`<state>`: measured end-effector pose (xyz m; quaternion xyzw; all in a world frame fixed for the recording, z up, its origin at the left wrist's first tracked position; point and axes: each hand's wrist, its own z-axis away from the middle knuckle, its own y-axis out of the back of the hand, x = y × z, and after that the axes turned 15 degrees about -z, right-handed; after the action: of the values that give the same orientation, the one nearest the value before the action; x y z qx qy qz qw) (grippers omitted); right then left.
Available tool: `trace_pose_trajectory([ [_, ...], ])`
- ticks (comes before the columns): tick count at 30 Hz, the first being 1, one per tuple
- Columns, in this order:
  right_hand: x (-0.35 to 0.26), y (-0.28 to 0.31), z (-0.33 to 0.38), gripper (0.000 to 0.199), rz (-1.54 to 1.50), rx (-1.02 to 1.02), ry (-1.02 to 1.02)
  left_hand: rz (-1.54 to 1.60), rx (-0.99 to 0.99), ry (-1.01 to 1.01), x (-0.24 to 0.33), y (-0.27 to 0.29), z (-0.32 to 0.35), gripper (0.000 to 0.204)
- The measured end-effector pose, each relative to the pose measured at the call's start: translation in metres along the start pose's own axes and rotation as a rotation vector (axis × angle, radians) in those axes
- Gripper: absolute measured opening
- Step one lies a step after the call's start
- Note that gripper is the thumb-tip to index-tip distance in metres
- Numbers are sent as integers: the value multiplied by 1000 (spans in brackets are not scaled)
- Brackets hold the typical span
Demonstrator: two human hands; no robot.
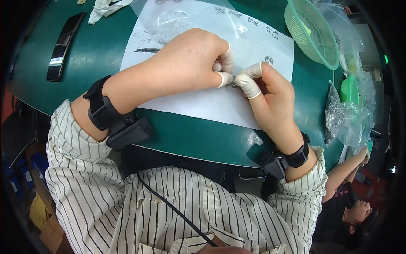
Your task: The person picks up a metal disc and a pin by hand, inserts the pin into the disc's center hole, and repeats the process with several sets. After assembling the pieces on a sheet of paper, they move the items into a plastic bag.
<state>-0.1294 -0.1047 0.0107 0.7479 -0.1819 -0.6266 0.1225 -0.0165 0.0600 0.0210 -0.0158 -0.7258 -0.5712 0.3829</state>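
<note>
My left hand (192, 57) and my right hand (274, 91) meet over a sheet of white paper (182, 101) with handwriting on it. White finger cots cover the fingertips of both. Between the pinched fingers shows a small metal part (234, 84), mostly hidden, so its kind is unclear. Both hands are closed at it. Just beyond my right fingers, a small round metal piece (269, 60) lies on the paper. A clear plastic bag (198, 17) covers the far part of the sheet, with a few round metal pieces at its top edge.
On the green table (101, 55), a black phone (65, 46) lies at left, near white cloth (108, 9). At right stand a pale green basket (313, 38), a bag of small metal parts (334, 112) and a green container (349, 89). Another person (353, 203) sits at the far right.
</note>
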Motion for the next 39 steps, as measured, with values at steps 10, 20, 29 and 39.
trace_pose_trajectory([
  [10,-4,-7,-6,11,241,-56,259,-13,55,-39,-7,-4,4,14],
  [20,2,4,0,13,165,-29,268,-20,19,-26,5,-7,-4,14],
  [29,1,7,2,12,-76,83,-25,-19,36,-11,0,-7,1,13],
  [39,-1,1,-3,9,316,-38,286,-29,73,-39,-4,-10,2,12],
])
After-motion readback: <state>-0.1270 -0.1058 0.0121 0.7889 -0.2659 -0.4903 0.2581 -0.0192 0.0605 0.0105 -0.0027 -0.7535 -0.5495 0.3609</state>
